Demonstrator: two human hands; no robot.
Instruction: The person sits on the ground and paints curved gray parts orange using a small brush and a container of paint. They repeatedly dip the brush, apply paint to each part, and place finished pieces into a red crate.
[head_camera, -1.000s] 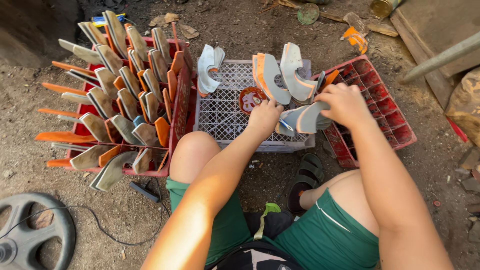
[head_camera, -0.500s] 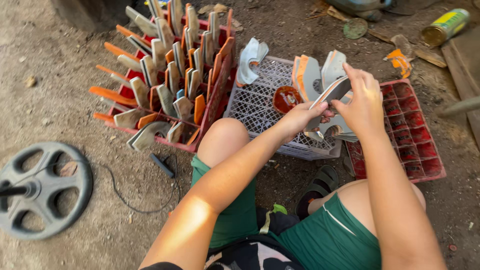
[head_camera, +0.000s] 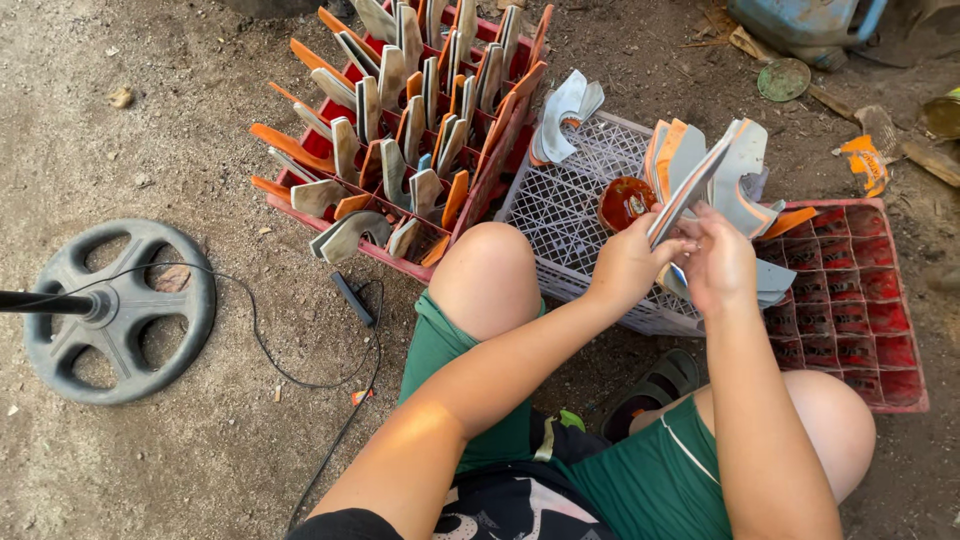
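Observation:
My left hand (head_camera: 628, 262) and my right hand (head_camera: 722, 262) are together over a white lattice crate (head_camera: 565, 205), both gripping a curved grey and orange shoe-sole piece (head_camera: 690, 185) held on edge. Behind it more sole pieces (head_camera: 745, 175) stand bunched on the crate. A small red bowl (head_camera: 625, 200) sits on the crate just left of my left hand. One loose grey piece (head_camera: 562, 110) leans at the crate's far corner. My bare knees frame the crate.
A red compartment crate (head_camera: 400, 140) at the left is packed with several upright sole pieces. Another red compartment crate (head_camera: 850, 300) lies at the right. A round grey stand base (head_camera: 120, 310) with a black cable rests on the dirt at the left. A sandal (head_camera: 655, 385) lies between my legs.
The view has swung left. My hands have raised the sole piece from low over the crate and now hold it higher, on edge, between them.

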